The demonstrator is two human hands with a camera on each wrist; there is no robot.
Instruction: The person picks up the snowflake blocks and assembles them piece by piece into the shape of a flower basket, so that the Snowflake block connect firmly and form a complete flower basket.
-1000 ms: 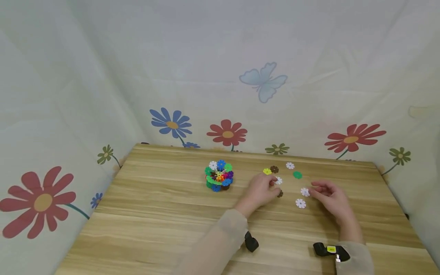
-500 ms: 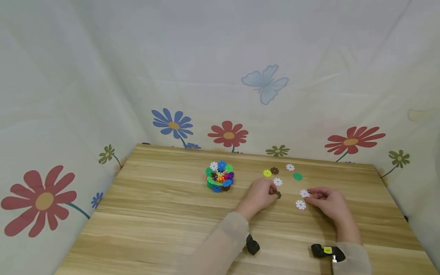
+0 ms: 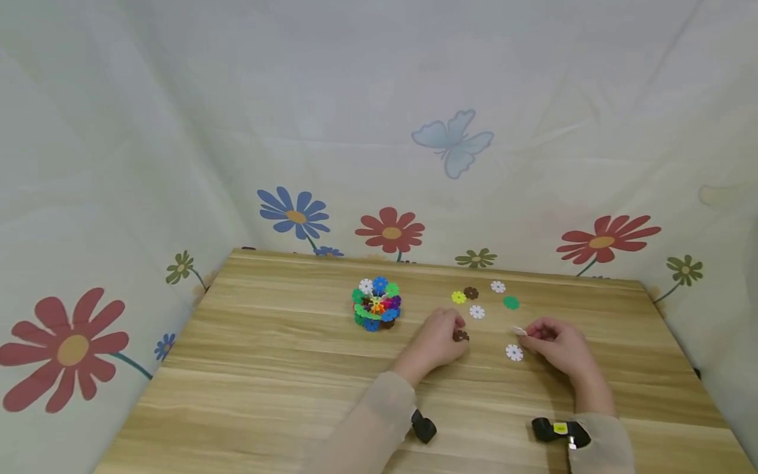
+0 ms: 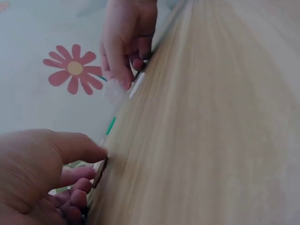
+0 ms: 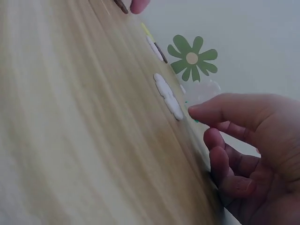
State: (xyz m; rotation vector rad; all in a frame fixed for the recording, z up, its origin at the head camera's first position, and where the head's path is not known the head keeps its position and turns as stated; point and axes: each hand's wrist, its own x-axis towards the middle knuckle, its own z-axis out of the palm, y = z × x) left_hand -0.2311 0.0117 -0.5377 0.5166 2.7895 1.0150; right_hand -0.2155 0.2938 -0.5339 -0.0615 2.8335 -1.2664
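Note:
My left hand (image 3: 436,339) pinches a brown snowflake disc (image 3: 461,336) low over the tabletop. In the left wrist view that brown disc (image 4: 100,173) appears edge-on between thumb and fingers. My right hand (image 3: 559,345) pinches a white snowflake disc (image 3: 519,331), tipped up from the table; in the right wrist view it is only a pale blur beyond the fingertips. Just below it, a second white disc (image 3: 514,353) lies flat on the wood. To the left stands a round, multicoloured assembly (image 3: 377,305) of interlocked discs.
Behind the hands lie a yellow disc (image 3: 458,297), another brown disc (image 3: 471,293), a green disc (image 3: 511,303) and two more white ones. The wooden table (image 3: 266,368) backs onto a flower-printed cloth (image 3: 331,99).
My left hand has picked up the brown disc and drawn it left. My right fingers have closed on the white disc and tipped it up.

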